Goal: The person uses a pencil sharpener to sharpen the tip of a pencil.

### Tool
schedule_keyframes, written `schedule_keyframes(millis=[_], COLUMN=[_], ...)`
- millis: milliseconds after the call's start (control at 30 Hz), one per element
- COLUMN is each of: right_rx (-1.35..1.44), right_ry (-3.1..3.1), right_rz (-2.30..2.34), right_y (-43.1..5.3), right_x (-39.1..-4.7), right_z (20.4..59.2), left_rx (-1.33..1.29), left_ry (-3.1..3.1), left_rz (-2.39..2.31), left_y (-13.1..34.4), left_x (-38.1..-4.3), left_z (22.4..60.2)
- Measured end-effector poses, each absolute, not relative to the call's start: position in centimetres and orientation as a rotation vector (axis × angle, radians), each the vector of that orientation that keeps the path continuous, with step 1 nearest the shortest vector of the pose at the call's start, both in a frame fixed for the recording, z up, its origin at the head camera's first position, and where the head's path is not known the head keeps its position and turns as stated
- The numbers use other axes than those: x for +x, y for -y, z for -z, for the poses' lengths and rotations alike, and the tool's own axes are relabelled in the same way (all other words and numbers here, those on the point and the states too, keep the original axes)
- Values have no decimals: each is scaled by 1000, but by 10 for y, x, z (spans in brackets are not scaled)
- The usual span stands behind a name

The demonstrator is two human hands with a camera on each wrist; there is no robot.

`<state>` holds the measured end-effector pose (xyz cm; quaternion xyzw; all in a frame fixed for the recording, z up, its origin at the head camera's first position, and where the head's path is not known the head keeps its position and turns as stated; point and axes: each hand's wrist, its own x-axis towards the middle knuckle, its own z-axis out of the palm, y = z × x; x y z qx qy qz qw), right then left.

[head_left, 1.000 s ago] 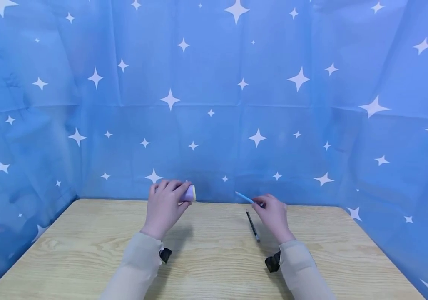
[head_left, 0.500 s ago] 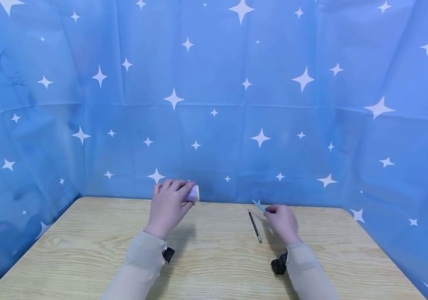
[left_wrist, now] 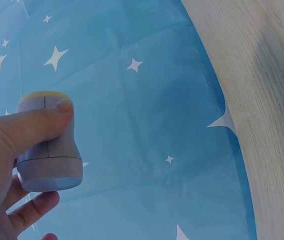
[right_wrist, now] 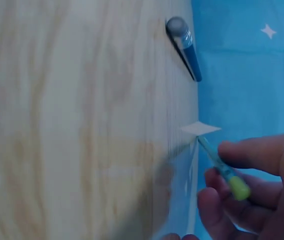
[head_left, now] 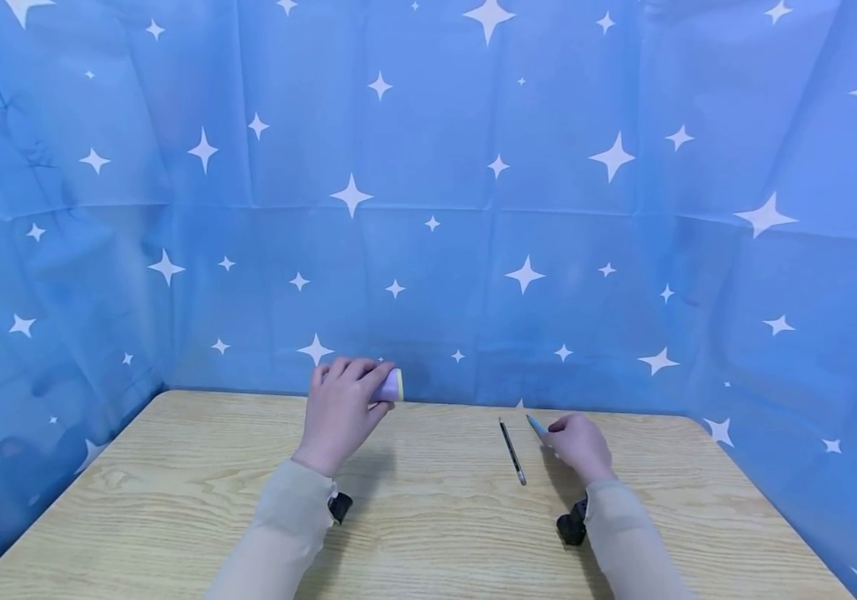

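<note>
My left hand grips a small lilac waisted cylinder with a yellow rim, above the table's far left part. In the left wrist view, the thumb lies along the side of the cylinder, its yellow rim up and a pale blue base below. My right hand pinches a light blue pencil between thumb and fingers. Its yellow-green end points back toward the palm in the right wrist view, and the tip points away. Left of this hand, a black pencil lies on the table.
The wood-grain table has rounded far corners. A blue star-patterned curtain hangs behind it and along both sides. Black wrist cameras sit on both wrists by the cuffs.
My right hand has moved right and lower, toward the table, with the light blue pencil. My left hand keeps its grip on the cylinder; the view has shifted slightly.
</note>
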<state>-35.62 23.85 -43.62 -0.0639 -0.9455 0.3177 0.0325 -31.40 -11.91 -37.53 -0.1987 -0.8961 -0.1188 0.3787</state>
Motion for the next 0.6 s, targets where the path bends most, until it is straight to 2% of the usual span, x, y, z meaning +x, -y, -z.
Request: schedule_keyframes(millis=[600], right_rx=[-100], right_ry=[3003], right_rz=[-904], right_y=[-240], right_x=[-354], right_z=[435], left_rx=[-513], left_ry=[2296], left_rz=[299], left_y=[118], left_x=[-315], left_z=[376])
